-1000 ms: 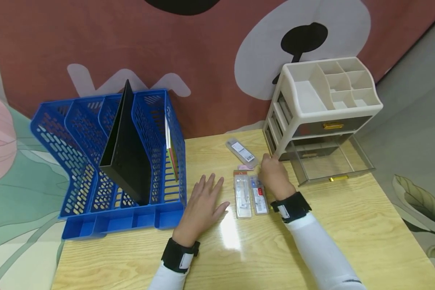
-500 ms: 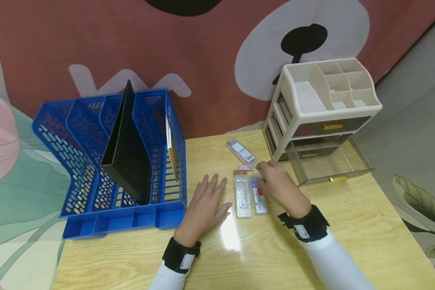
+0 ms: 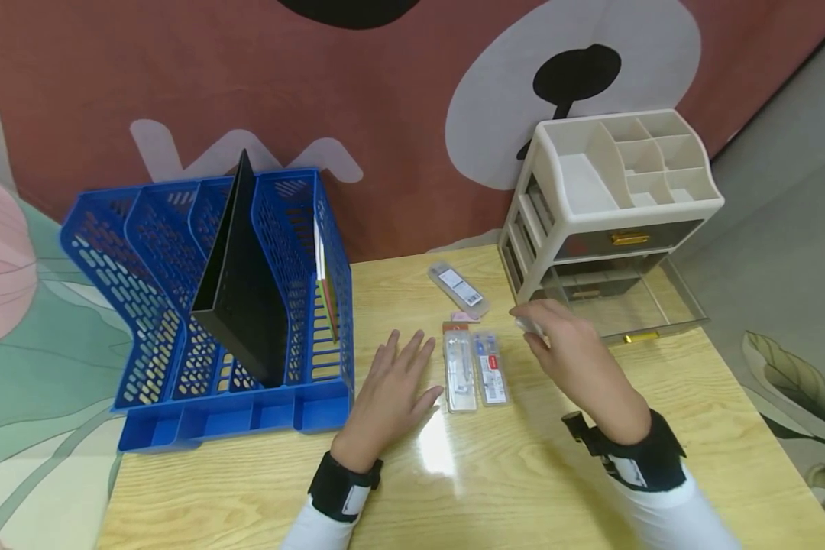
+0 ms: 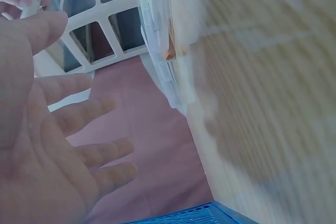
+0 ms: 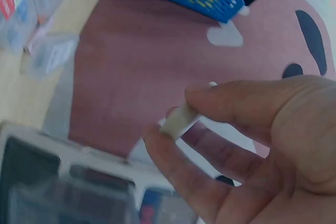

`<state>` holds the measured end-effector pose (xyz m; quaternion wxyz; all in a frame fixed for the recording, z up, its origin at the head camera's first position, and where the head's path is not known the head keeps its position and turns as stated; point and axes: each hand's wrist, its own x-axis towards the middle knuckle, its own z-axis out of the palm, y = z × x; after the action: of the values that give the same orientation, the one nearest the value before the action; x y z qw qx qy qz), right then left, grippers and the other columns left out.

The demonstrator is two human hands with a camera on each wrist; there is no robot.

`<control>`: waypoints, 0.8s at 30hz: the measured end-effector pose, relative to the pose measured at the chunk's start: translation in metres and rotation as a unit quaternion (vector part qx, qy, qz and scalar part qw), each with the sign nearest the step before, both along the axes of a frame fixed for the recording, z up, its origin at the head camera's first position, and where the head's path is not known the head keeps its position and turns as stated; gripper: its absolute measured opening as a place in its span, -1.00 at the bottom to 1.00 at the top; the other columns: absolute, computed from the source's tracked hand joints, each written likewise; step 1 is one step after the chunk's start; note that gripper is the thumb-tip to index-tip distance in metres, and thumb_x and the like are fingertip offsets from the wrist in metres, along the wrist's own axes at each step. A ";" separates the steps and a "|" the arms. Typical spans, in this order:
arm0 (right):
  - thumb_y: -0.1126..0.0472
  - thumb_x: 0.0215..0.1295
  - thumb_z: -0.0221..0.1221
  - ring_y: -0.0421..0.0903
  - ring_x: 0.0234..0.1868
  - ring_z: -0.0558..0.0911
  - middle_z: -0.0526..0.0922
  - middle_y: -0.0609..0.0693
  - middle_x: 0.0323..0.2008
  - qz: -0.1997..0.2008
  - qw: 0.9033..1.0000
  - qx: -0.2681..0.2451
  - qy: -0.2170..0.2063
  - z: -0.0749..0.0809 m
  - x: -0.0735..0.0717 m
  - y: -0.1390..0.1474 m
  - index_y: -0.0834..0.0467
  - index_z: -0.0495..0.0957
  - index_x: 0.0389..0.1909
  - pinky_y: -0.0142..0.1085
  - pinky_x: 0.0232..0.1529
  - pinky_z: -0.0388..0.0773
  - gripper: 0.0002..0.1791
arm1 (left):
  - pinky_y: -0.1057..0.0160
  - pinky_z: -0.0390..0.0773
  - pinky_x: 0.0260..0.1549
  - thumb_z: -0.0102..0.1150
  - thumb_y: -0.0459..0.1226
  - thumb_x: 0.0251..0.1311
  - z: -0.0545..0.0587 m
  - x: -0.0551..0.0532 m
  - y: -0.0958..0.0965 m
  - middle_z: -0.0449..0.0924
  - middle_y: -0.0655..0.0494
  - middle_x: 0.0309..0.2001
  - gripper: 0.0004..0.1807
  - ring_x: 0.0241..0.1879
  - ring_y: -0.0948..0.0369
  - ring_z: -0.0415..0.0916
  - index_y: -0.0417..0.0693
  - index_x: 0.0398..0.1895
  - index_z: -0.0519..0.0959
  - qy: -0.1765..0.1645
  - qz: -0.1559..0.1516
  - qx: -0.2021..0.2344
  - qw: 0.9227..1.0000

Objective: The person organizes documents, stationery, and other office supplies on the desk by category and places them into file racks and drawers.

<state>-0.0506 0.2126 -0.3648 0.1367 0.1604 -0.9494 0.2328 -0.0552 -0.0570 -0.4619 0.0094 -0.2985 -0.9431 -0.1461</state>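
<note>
My right hand (image 3: 577, 355) pinches a small off-white block (image 5: 180, 122) between thumb and fingers, above the table just in front of the open drawer (image 3: 622, 315). Fingers spread, my left hand (image 3: 383, 405) rests palm down on the table beside the blue rack. Between the hands lie a clear pack (image 3: 461, 374) with a brown top and a narrow clear pack (image 3: 491, 374) with a red label and blue-tipped contents. Behind them sit a small pink item (image 3: 464, 316) and a translucent case (image 3: 459, 288) with a white barcode label.
The white drawer organizer (image 3: 569, 220) stands at the back right, with compartments on top and one clear drawer pulled out. A blue file rack (image 3: 234, 416) on the left bears a black folder (image 3: 247, 305) and thin booklets (image 3: 325, 286). A patterned cloth (image 3: 399, 206) hangs behind the table.
My right hand has lifted the off-white block from beside the packs and moved right and toward me, in front of the drawer. The left hand has barely moved.
</note>
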 end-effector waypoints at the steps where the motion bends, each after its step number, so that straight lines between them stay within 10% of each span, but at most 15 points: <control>1: 0.50 0.04 0.30 0.08 -0.27 0.66 0.66 0.19 -0.13 -0.005 1.000 0.003 0.004 0.003 0.002 0.004 0.24 0.61 -0.06 -0.02 -0.34 0.70 -0.61 | -0.25 0.12 0.37 -0.12 0.20 0.35 0.000 0.000 0.000 0.17 -0.07 0.49 -0.22 0.46 -0.21 -0.08 0.03 0.52 0.12 0.003 -0.001 -0.002 1.000; 10: 0.49 0.04 0.32 0.21 -0.27 0.62 0.54 0.29 -0.10 -0.059 0.998 0.030 0.003 0.021 0.005 0.038 0.26 0.57 0.03 0.08 -0.45 0.69 -0.54 | -0.26 0.13 0.36 0.00 0.16 0.30 0.003 0.004 0.002 0.15 -0.05 0.50 -0.21 0.47 -0.19 -0.09 0.05 0.52 0.12 0.014 -0.011 0.009 1.000; 24: 0.46 -0.05 0.37 0.15 -0.45 0.56 0.56 0.35 -0.29 -0.039 0.993 0.108 0.025 0.009 -0.021 0.090 0.34 0.60 -0.05 0.03 -0.59 0.60 -0.56 | -0.24 0.09 0.38 -0.11 0.21 0.33 0.004 0.020 0.016 0.00 -0.05 0.55 -0.21 0.48 -0.20 -0.16 0.10 0.53 0.08 0.018 -0.083 -0.020 0.996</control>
<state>-0.0715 0.3027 -0.3556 0.1511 0.1429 -0.9708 0.1193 -0.0353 -0.0413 -0.4582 0.0079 -0.3788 -0.9174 -0.1218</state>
